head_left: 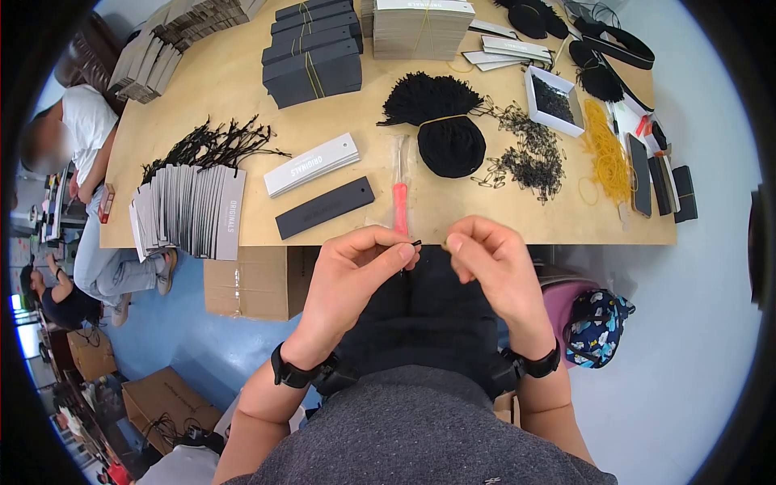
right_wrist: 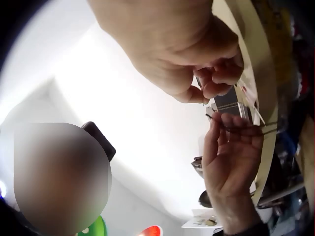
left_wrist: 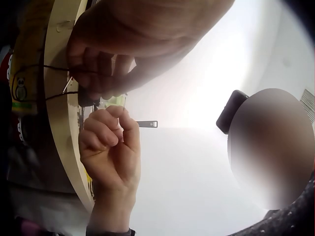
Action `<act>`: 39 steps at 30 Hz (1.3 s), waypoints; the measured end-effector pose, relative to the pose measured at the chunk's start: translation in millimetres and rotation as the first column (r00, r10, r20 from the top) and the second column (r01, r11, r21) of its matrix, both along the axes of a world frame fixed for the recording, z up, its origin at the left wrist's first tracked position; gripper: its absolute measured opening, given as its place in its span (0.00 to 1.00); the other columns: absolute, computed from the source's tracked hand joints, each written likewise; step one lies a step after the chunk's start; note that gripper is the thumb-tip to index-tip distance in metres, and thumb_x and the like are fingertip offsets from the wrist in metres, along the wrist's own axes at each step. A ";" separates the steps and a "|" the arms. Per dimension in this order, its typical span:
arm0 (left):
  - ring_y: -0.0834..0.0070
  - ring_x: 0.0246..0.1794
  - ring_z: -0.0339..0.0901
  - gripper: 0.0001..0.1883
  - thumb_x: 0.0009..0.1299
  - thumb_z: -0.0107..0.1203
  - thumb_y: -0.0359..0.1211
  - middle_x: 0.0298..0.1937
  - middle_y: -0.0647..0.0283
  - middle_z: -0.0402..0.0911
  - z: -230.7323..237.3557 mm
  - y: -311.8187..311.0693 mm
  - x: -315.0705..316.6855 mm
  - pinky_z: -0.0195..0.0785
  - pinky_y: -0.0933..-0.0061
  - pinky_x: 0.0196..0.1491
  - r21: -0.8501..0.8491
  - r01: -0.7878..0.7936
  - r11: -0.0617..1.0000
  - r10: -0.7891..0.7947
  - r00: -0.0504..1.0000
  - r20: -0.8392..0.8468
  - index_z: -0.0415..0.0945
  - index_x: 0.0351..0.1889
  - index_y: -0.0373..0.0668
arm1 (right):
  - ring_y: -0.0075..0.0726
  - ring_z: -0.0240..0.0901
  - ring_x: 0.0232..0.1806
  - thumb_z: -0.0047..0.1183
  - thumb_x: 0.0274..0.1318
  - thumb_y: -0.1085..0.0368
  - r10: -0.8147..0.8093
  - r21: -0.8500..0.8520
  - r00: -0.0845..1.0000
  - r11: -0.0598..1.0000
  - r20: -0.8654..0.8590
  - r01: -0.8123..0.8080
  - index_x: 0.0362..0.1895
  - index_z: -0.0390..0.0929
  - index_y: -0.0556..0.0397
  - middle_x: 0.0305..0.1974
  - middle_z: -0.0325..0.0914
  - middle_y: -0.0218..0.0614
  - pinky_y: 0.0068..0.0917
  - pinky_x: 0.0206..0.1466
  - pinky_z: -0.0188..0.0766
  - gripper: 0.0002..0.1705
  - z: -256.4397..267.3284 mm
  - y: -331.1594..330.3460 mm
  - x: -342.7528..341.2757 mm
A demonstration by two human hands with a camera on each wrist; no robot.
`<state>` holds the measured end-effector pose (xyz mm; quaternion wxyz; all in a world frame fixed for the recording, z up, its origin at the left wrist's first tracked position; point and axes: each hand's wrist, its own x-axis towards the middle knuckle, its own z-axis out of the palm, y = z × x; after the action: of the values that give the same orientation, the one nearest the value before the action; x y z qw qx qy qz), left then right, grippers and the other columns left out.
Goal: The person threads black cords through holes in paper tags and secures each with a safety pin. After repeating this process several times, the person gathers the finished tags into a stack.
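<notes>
Just over the table's front edge, my left hand (head_left: 356,271) pinches a black cord (right_wrist: 238,129) between thumb and fingers. The cord's short end pokes out past the fingertips, and its loop hangs beyond the hand in the left wrist view. Close by on the right, my right hand (head_left: 497,267) has thumb and index finger pressed together over a tiny thin piece, mostly hidden; I cannot tell its kind. The fingertips of both hands face each other, a small gap apart. A red-handled tool (head_left: 400,206) in a clear sleeve lies just beyond the left hand.
Grey tags (head_left: 190,210) with black cords, a white tag stack (head_left: 311,166) and a dark tag (head_left: 325,208) lie left. Beyond are a bundled black cord hank (head_left: 450,145), black safety pins (head_left: 533,153), a white box (head_left: 555,101) and yellow bands (head_left: 606,153). Someone sits at left (head_left: 89,129).
</notes>
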<state>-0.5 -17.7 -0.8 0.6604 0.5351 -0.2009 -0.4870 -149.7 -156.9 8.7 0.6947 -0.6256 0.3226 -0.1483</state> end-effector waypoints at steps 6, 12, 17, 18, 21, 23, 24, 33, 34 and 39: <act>0.77 0.39 0.81 0.06 0.71 0.61 0.26 0.37 0.61 0.85 -4.2 1.5 -1.2 0.73 0.77 0.48 -0.003 -0.002 1.000 0.002 1.000 0.009 0.83 0.42 0.34 | 0.14 0.60 0.23 0.54 0.69 0.61 0.061 0.360 0.986 0.926 0.155 -0.113 0.38 0.79 0.57 0.23 0.69 0.21 0.15 0.27 0.56 0.12 -2.3 7.7 4.7; 0.84 0.41 0.79 0.05 0.71 0.61 0.25 0.38 0.66 0.84 -8.8 3.2 -1.4 0.72 0.82 0.46 -0.030 -0.007 1.000 0.008 0.999 0.032 0.84 0.43 0.34 | 0.14 0.59 0.22 0.55 0.68 0.59 0.040 0.425 0.990 0.900 0.137 -0.095 0.37 0.79 0.58 0.22 0.68 0.21 0.16 0.26 0.53 0.13 -8.7 12.2 9.1; 0.84 0.41 0.79 0.05 0.72 0.61 0.26 0.39 0.67 0.84 -7.8 3.9 -1.0 0.72 0.82 0.46 0.003 -0.018 1.000 0.018 0.999 0.048 0.84 0.42 0.34 | 0.17 0.63 0.24 0.59 0.64 0.63 0.111 0.168 0.993 0.980 -0.032 -0.104 0.38 0.80 0.57 0.26 0.70 0.23 0.18 0.28 0.61 0.09 -1.5 21.4 8.0; 0.84 0.41 0.79 0.05 0.72 0.61 0.26 0.39 0.67 0.84 -7.2 4.3 -0.4 0.72 0.82 0.46 0.003 -0.019 1.000 0.019 0.999 0.047 0.84 0.42 0.34 | 0.17 0.63 0.24 0.59 0.64 0.63 0.112 0.168 0.993 0.980 -0.033 -0.105 0.38 0.80 0.57 0.26 0.70 0.23 0.18 0.28 0.61 0.09 1.5 22.2 8.9; 0.84 0.41 0.80 0.06 0.72 0.61 0.26 0.39 0.66 0.84 -6.8 5.3 0.9 0.72 0.82 0.46 -0.005 0.019 1.000 -0.019 0.999 0.033 0.83 0.43 0.34 | 0.25 0.69 0.26 0.64 0.58 0.66 -0.025 -0.588 0.996 0.806 0.085 0.071 0.39 0.81 0.54 0.31 0.71 0.30 0.23 0.29 0.67 0.08 5.3 21.9 10.7; 0.84 0.41 0.80 0.07 0.72 0.62 0.27 0.39 0.66 0.84 -7.7 5.8 0.8 0.72 0.82 0.47 -0.034 0.044 0.998 -0.043 0.999 0.032 0.83 0.44 0.34 | 0.35 0.72 0.30 0.67 0.49 0.69 0.062 -0.798 0.994 0.601 0.095 0.039 0.39 0.81 0.51 0.35 0.70 0.35 0.29 0.31 0.70 0.12 3.0 17.3 10.9; 0.84 0.41 0.80 0.07 0.72 0.62 0.27 0.39 0.66 0.84 -7.8 6.6 1.3 0.72 0.82 0.47 -0.035 0.045 0.998 -0.044 0.999 0.032 0.83 0.44 0.34 | 0.35 0.72 0.30 0.67 0.49 0.69 0.061 -0.798 0.994 0.601 0.096 0.040 0.39 0.81 0.51 0.35 0.70 0.35 0.29 0.31 0.70 0.12 1.8 14.9 10.7; 0.88 0.39 0.74 0.10 0.73 0.61 0.30 0.41 0.68 0.83 -18.6 19.3 8.3 0.65 0.85 0.37 0.035 0.102 0.994 -0.098 0.990 -0.103 0.81 0.50 0.38 | 0.42 0.72 0.32 0.66 0.45 0.72 0.152 -0.922 0.984 0.387 0.092 0.026 0.34 0.78 0.51 0.33 0.71 0.35 0.35 0.35 0.70 0.11 8.9 4.4 8.9; 0.88 0.36 0.73 0.09 0.73 0.61 0.30 0.40 0.68 0.82 -19.0 21.2 7.6 0.62 0.86 0.35 -0.020 0.111 0.994 -0.113 0.966 -0.232 0.81 0.49 0.39 | 0.42 0.72 0.32 0.66 0.44 0.72 0.119 -0.927 0.988 0.371 0.096 0.046 0.32 0.77 0.51 0.32 0.71 0.35 0.35 0.35 0.70 0.11 7.4 3.4 9.4; 0.88 0.33 0.70 0.08 0.71 0.63 0.29 0.40 0.67 0.82 -13.4 19.1 -4.6 0.59 0.85 0.33 -0.158 0.026 0.987 -0.120 0.772 -0.625 0.84 0.47 0.39 | 0.42 0.73 0.31 0.65 0.42 0.73 0.129 -0.964 0.990 0.267 0.049 0.012 0.30 0.75 0.52 0.31 0.71 0.34 0.35 0.34 0.70 0.12 2.3 15.5 13.0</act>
<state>-5.1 1.4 -14.2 0.7060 0.2845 -0.0219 -0.6482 -136.8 -141.4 11.0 0.1978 -0.9195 0.1027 -0.3238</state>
